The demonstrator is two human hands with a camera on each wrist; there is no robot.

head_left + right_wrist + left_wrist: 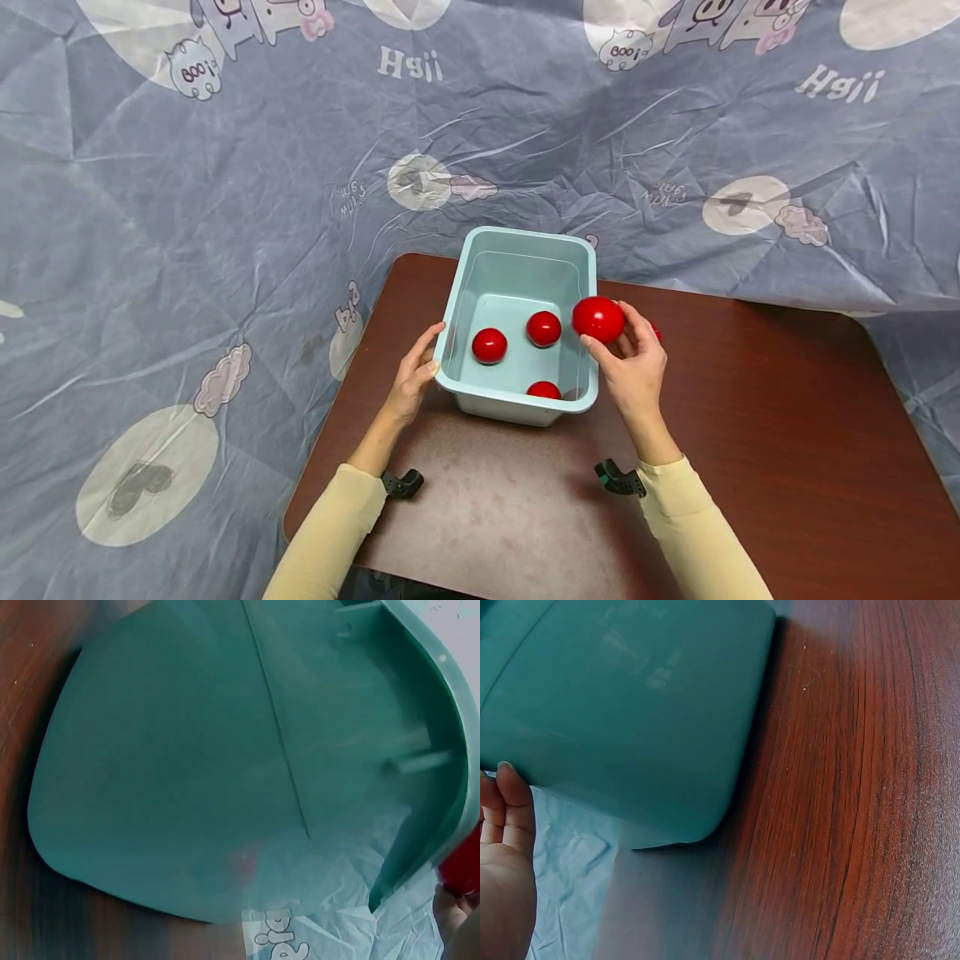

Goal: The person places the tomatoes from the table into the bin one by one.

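Observation:
A light blue-green plastic bin (517, 402) stands on the table. Inside, three glossy red balls (490, 346) lie on its floor, one partly hidden by the near wall. My left hand (411, 379) holds the bin's left rim, and its fingers (514, 787) show under the edge in the left wrist view. Over the right rim, my right hand (636, 367) pinches another red ball (597, 319) between thumb and fingers. Only a sliver of that ball (463, 864) appears in the right wrist view, beyond the rim.
Behind the right hand, part of a red object (657, 333) shows; its kind is hidden. The brown wooden table (780, 417) extends to the right. A wrinkled grey-blue printed sheet (225, 250) hangs behind and left of the table.

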